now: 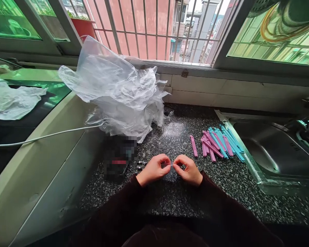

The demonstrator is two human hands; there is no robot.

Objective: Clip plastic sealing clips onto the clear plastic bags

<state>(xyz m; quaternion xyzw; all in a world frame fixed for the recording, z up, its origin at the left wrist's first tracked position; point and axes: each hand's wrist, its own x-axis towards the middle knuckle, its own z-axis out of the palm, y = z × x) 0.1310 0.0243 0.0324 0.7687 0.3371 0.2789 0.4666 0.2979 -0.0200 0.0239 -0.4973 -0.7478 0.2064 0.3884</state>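
Close together over the speckled counter, both hands pinch a clear plastic bag [171, 176] that hangs between them; its outline is faint. My left hand [155, 168] is closed, thumb against fingertips. Facing it, my right hand [187, 169] is closed in the same kind of pinch. Small shiny metal pieces [141, 165] lie just left of my left hand, too small to name. Beyond my right hand lies a loose pile of pink strips [210, 143] and blue strips [231, 137], flat and slim like bag-sealing clips. One pink strip [193, 145] lies apart, left of the pile.
A heap of clear plastic bags [123, 85] stands at the back left, with a white cable [54, 132] running to it. A dark, blurred-out object [119, 159] lies in front. On the right is a metal sink [260, 183]. A barred window [154, 31] is behind.
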